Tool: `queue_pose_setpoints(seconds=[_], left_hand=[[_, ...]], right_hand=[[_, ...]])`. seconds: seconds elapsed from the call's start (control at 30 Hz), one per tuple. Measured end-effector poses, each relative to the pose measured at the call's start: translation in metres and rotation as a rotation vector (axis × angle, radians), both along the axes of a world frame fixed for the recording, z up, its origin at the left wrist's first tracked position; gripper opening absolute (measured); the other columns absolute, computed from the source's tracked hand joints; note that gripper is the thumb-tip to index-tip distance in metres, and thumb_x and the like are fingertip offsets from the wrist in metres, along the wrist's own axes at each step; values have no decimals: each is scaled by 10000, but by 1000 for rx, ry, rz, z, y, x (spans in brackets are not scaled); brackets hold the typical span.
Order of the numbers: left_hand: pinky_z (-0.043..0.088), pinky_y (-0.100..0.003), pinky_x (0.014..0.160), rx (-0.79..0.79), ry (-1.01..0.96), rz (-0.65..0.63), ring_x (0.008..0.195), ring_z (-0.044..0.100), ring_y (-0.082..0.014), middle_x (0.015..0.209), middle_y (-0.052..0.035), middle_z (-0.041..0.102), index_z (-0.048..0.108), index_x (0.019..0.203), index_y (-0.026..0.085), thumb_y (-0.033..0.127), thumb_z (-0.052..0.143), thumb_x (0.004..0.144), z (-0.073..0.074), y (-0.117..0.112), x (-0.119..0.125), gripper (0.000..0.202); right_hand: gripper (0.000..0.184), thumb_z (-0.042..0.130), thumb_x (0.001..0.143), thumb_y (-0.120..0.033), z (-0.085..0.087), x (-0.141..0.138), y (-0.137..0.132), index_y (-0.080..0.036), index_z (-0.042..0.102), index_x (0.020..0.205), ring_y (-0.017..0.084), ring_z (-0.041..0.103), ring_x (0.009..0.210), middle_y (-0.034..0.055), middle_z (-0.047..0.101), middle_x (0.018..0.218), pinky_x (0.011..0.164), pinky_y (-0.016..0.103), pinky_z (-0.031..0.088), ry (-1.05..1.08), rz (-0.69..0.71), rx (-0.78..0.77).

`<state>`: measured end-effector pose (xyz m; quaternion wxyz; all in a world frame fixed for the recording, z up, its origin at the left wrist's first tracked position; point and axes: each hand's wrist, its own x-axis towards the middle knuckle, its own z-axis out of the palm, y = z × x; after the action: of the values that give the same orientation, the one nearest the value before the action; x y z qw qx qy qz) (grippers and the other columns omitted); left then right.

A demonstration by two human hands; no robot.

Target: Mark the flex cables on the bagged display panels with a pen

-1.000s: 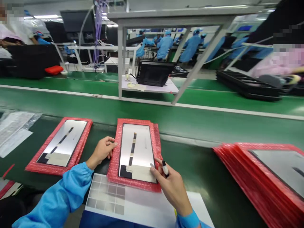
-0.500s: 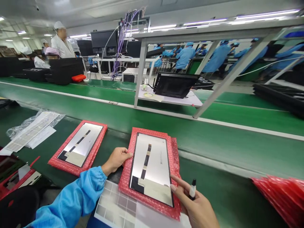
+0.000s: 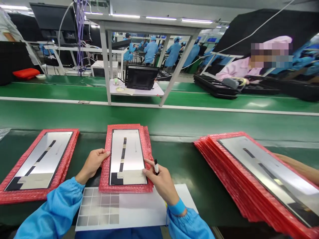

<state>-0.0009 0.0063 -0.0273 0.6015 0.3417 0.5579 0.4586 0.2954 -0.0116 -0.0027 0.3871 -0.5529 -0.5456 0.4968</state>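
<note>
In front of me a flat LCD panel (image 3: pixel 135 152), silvery with a dark ribbon cable (image 3: pixel 123 153) down its back, lies on red bubble wrap (image 3: pixel 105 176). My left hand (image 3: pixel 92 165) pinches the left edge of the wrap, thumb on top; its other fingers are partly hidden. At the panel's right edge, the thumb and forefinger of my right hand (image 3: pixel 161 181) touch the panel, while a black-and-white marker pen (image 3: pixel 156 167) is tucked in that same hand. Below the wrap lies a white sheet with grey squares (image 3: pixel 99 207).
To the left, another panel (image 3: pixel 47 159) rests on red wrap. A tall stack of red wrap (image 3: pixel 224 176) carries a panel at the right, with another person's forearm (image 3: pixel 296 166) beside it. Beyond runs a green conveyor (image 3: pixel 82 114) with a metal-framed stand (image 3: pixel 109 66) and black trays (image 3: pixel 215 87).
My view has swung to the right, bringing the right-hand stack and a person in pink into sight. Both hands keep their places on the wrapped panel.
</note>
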Motion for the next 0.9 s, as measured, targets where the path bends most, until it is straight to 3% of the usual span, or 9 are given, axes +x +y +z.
queue_pose_setpoints(seconds=[0.27, 0.43, 0.5, 0.57, 0.63, 0.7, 0.73, 0.9], left_hand=[[478, -215, 475, 7, 19, 5, 517, 621, -129, 660, -12, 702, 677, 785, 141, 630, 905, 620, 7, 0, 3, 564], [517, -245, 508, 0, 37, -9, 557, 661, -160, 695, -36, 728, 713, 821, 130, 615, 916, 596, 10, 1, 0, 571], [521, -250, 511, -7, 43, -14, 564, 667, -165, 702, -39, 732, 716, 824, 133, 608, 910, 609, 11, 1, -1, 557], [516, -244, 508, -14, 48, -23, 582, 678, -169, 714, -41, 738, 719, 834, 136, 581, 909, 633, 12, 1, -2, 524], [486, -224, 490, -14, 52, -34, 583, 675, -163, 714, -41, 740, 723, 826, 134, 528, 928, 634, 14, 1, -2, 484], [484, -222, 505, 1, 52, -41, 600, 679, -163, 726, -48, 747, 733, 825, 127, 479, 949, 621, 16, 2, -1, 460], [504, -232, 537, 14, 50, -42, 625, 688, -169, 740, -54, 754, 741, 830, 123, 467, 953, 618, 16, 3, 0, 457], [558, -297, 688, 97, 39, -16, 716, 716, -214, 757, -74, 765, 756, 804, 111, 499, 935, 626, 10, 6, 6, 463]], right_hand=[[539, 808, 766, -546, -3, 0, -1, -277, 392, 554, 450, 601, 1311, 45, 591, 613, 864, 391, 495, 4, 25, 12], [508, 809, 770, -517, -1, 1, -5, -272, 428, 541, 448, 614, 1291, 46, 592, 600, 859, 398, 491, -10, 23, 27], [518, 834, 749, -511, 2, 1, -8, -262, 444, 517, 421, 658, 1193, 40, 576, 579, 830, 383, 497, 24, 17, 12], [436, 860, 724, -505, 6, 0, -12, -226, 564, 567, 315, 699, 873, -8, 493, 527, 676, 325, 478, 121, -2, -79], [393, 879, 701, -494, 11, 0, -15, -157, 742, 849, 148, 485, 527, -87, 358, 502, 497, 246, 327, 266, -38, -238], [662, 887, 699, -471, 15, 0, -18, -106, 718, 1225, 70, 224, 465, -137, 262, 530, 459, 211, 162, 402, -60, -375], [749, 892, 702, -458, 17, 0, -19, -98, 675, 1322, 61, 163, 483, -143, 241, 549, 463, 206, 121, 452, -60, -415], [645, 887, 727, -449, 15, 1, -21, -124, 724, 1261, 66, 112, 515, -126, 171, 615, 448, 209, 96, 534, -73, -450]])
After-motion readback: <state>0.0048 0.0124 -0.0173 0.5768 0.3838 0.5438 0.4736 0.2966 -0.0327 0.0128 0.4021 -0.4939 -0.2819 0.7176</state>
